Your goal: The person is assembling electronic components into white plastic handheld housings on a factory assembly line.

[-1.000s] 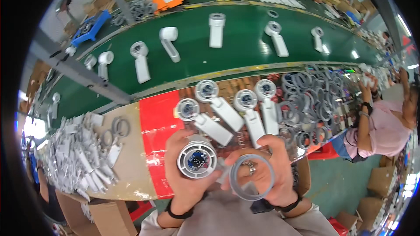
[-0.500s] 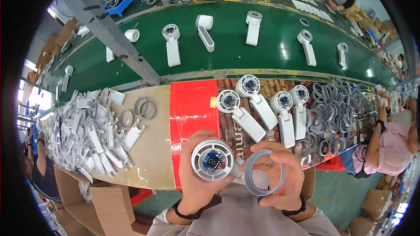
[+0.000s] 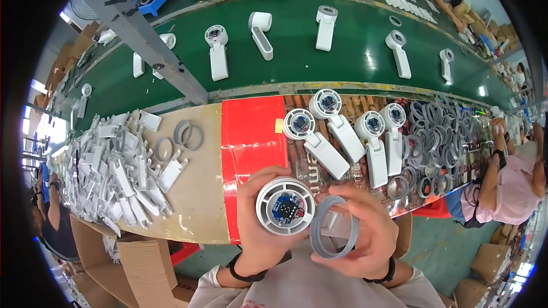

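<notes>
Your left hand (image 3: 258, 248): lower centre of frame, fingers (image 3: 251, 187) curved in a grip. Your right hand (image 3: 375, 232): just right of it, digits arched, also gripping. Left forearm (image 3: 227, 278) and right forearm (image 3: 402, 272) slant inward from the lower edge; hands close together.

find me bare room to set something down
Bare: the red sheet above the left hand, between the tan board and white handled units; the board below its loose grey rings. Crowded: white-part pile, left; grey-ring heap, right.
</notes>
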Demonstrator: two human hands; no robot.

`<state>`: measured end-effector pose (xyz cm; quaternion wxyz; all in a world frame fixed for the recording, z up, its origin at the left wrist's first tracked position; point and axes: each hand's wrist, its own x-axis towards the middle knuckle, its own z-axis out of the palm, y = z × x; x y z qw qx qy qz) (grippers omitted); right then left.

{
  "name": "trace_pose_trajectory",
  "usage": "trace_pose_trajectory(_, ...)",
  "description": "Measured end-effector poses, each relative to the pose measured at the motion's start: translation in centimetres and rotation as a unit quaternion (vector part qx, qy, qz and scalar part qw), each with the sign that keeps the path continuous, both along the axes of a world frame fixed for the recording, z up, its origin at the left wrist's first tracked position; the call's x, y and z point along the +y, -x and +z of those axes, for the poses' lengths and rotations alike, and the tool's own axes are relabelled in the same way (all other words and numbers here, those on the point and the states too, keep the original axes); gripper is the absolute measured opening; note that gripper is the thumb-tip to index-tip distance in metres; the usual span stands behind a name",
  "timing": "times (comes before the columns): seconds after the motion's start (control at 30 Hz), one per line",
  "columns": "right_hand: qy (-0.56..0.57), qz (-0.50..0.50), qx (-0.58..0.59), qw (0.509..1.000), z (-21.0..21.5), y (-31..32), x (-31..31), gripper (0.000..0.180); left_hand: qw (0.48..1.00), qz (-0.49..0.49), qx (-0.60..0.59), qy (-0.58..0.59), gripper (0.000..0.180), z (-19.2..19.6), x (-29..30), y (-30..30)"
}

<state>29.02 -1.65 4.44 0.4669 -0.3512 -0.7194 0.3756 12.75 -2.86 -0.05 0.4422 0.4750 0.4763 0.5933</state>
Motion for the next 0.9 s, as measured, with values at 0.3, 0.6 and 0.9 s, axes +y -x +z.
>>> trace_pose_trajectory(0.3, -0.059, 0.019, -0.193, 0.979, 2.2, -0.4, 0.1, 0.074, 0.941, 0.067, 0.307, -0.121, 0.069, 2.3, -0.5, -1.2)
trace_pose_trajectory(0.6, 0.027, 0.078, -0.109, 0.991, 0.8, -0.5, 2.8, 0.063, 0.806, -0.027, 0.549, -0.219, 0.052, 4.1, 0.5, 0.1)
trace_pose_trajectory(0.9, 0.275, 0.2, 0.062, 0.938, -3.1, 1.1, 4.3, 0.037, 0.864, -0.052, 0.425, -0.264, 0.053, 1.7, 1.0, 0.5)
